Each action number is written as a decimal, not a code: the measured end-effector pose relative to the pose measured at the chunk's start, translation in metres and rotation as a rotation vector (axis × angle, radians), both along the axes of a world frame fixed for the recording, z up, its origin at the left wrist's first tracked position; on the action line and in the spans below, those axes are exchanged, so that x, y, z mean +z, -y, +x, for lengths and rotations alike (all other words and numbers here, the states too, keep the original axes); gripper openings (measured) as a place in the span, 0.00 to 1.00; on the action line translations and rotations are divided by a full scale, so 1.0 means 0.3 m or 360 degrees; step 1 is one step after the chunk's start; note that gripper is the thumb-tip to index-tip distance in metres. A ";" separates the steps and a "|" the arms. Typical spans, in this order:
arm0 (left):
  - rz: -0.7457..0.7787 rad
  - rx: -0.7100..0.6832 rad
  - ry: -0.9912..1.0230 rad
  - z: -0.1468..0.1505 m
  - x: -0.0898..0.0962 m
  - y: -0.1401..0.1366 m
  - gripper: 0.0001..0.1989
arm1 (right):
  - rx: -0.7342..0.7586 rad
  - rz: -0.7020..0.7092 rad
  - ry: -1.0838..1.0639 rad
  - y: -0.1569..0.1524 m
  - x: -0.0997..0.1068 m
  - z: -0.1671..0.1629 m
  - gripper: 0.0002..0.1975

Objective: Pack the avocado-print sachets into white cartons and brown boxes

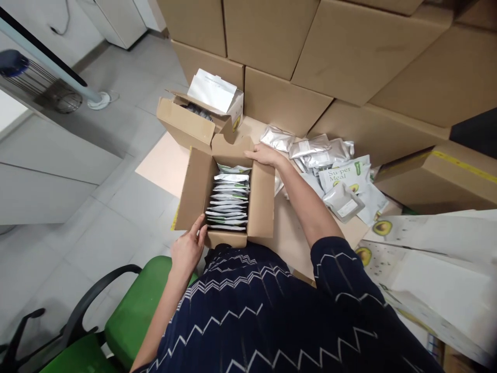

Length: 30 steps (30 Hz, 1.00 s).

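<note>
An open cardboard box (261, 202) stands in front of me at the table's near edge, its flaps folded outward. Inside it, a row of several flat white-and-green pouches (229, 199) stands on edge. My left hand (187, 249) grips the box at its near left corner, thumb over the edge and the other fingers partly hidden behind the flap. At the far right corner, my right hand (265, 155) holds the box's edge with its fingers closed over the cardboard. No pouch is in either hand.
Silver pouches (316, 147) and a "Super Meal" bag (345, 176) lie piled to the right. Another open carton (186, 122) and a white avocado-print box (212, 90) stand beyond. Large cartons (287, 96) wall the back. A green chair (135, 300) is at my left.
</note>
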<state>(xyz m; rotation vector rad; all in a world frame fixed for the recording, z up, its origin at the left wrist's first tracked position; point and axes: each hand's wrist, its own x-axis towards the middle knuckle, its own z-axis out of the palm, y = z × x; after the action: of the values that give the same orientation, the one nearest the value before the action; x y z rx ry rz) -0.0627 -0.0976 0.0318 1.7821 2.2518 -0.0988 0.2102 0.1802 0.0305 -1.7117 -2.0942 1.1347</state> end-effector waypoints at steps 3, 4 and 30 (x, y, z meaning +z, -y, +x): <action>-0.0016 -0.0049 -0.0037 0.001 0.004 -0.032 0.27 | -0.0110 -0.0067 0.0009 0.029 -0.018 0.018 0.21; 0.0029 -0.0082 -0.0002 0.001 0.000 -0.047 0.26 | -0.0147 -0.0033 -0.0002 0.048 -0.024 0.031 0.21; -0.0158 0.0054 0.1573 -0.083 0.075 -0.538 0.32 | -0.0127 0.0304 0.0112 0.512 -0.065 0.338 0.25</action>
<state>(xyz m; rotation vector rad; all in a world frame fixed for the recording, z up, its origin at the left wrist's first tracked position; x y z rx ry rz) -0.0876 0.0638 0.0544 1.2909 1.5078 0.5443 0.3115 0.0265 0.0111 -1.7498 -2.0784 0.8348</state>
